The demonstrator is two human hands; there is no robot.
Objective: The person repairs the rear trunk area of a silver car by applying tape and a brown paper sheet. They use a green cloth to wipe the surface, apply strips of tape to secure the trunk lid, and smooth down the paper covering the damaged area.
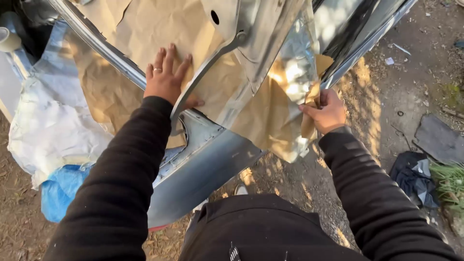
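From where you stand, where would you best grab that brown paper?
Probably at the loose crumpled edge of the brown paper by the right hand, coming from the right. There it hangs free of the metal panel; under the left hand it lies flat.

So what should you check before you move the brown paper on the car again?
1. Left hand lies flat on the brown paper: ok.
2. Right hand pinches the paper's edge: ok.
3. Paper smooth: not ok, it is creased.
4. Paper covers the shiny metal panel: not ok, the lower part is bare.
5. Tape on the paper's edges: cannot tell.
6. Dirt ground free of clutter: not ok, dark cloth lies nearby.
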